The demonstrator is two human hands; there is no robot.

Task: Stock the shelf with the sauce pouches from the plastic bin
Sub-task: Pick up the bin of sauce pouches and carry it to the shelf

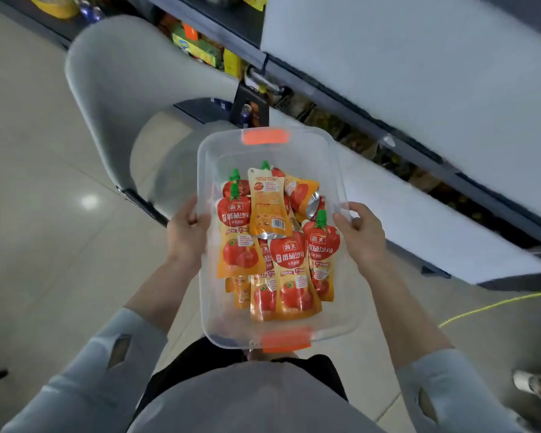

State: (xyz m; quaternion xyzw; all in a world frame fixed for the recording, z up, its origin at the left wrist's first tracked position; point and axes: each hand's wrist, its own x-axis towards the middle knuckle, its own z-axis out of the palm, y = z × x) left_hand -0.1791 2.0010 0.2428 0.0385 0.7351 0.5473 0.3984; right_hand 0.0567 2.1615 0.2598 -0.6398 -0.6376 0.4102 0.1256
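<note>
Shop aisle, pale glossy tile floor [44,214] underfoot, camera looking pretty much straight down. Closest in, at 6 o'clock, two grey sleeves reach forward. The left hand [186,232] is clamped on the 9 o'clock long rim of the clear plastic bin [294,151] and the right hand [361,232] is clamped on the 3 o'clock rim, fingers curled over the edge. My guess is the side grip keeps it level; the orange handles [286,339] at the short ends sit at 6 and 12, awkward to reach while carrying.

All the sauce pouches [275,245] are in the bin, loosely piled with green caps mostly toward 12, one flipped barcode-side up [267,207]. None on the shelf yet, so stocking hasn't really begun.

Beyond the bin, a grey chair [132,82] at 10 o'clock. The shelf [403,73] runs from 12 round to 3, blurry, with other products tucked under it. A yellow cord [497,304] trails on the floor at 3.
</note>
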